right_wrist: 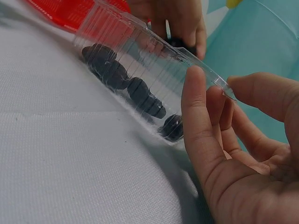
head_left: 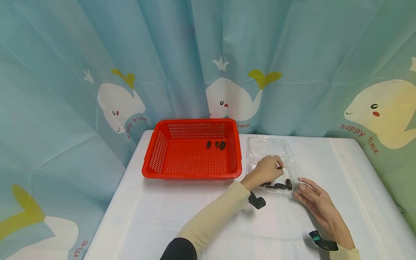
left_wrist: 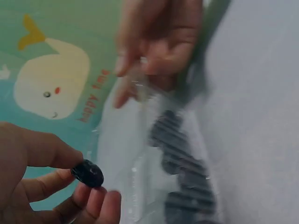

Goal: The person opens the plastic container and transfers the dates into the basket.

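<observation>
Left hand (head_left: 264, 170): pinching dark piece (left_wrist: 88, 173) over clear tray (head_left: 271, 146).
Right hand (head_left: 316, 202): fingers holding tray corner.

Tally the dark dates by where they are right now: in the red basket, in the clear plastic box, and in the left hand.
Red basket: 3 dates
Clear plastic box: 5 dates visible through its wall
Left hand: 1 date, pinched in the fingertips
Total: 9

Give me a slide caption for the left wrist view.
Left hand pinches a small dark oval piece beside the clear plastic clamshell box steadied by the right hand.
</observation>
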`<state>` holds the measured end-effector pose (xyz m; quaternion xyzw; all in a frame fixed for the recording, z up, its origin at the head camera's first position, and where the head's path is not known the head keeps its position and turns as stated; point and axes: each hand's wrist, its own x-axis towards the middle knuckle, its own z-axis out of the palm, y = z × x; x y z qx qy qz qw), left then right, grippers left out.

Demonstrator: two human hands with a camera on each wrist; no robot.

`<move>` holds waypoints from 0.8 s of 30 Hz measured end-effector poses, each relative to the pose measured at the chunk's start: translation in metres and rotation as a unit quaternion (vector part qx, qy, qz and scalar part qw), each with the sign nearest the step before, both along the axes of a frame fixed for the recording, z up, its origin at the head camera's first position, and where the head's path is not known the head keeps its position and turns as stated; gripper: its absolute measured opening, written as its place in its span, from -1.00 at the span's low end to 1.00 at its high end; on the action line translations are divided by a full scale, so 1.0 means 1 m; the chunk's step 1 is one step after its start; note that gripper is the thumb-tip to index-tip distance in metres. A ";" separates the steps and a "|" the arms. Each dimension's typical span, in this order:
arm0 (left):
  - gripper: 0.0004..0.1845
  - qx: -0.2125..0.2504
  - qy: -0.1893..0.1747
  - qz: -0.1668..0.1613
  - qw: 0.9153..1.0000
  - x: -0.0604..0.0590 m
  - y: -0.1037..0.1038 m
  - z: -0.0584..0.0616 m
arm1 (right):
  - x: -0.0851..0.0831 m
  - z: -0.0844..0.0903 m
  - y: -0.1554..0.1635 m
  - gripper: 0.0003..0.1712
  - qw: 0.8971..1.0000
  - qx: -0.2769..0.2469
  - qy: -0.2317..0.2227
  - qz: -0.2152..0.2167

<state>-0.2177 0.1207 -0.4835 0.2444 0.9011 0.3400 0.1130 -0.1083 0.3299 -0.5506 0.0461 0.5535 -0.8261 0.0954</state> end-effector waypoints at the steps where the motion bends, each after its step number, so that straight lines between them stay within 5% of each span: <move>1: -0.81 0.022 -0.017 0.006 1.000 -0.001 -0.003 0.003 | 0.000 0.000 0.000 -0.62 1.000 -0.001 0.001 0.000; 9: -0.78 0.171 -0.136 0.031 0.975 -0.003 -0.022 0.018 | 0.001 0.000 0.000 -0.61 1.000 -0.014 0.007 0.004; 24: -0.74 0.289 -0.201 0.043 0.935 -0.014 -0.067 0.046 | -0.003 0.002 0.001 -0.65 0.999 0.034 -0.038 -0.016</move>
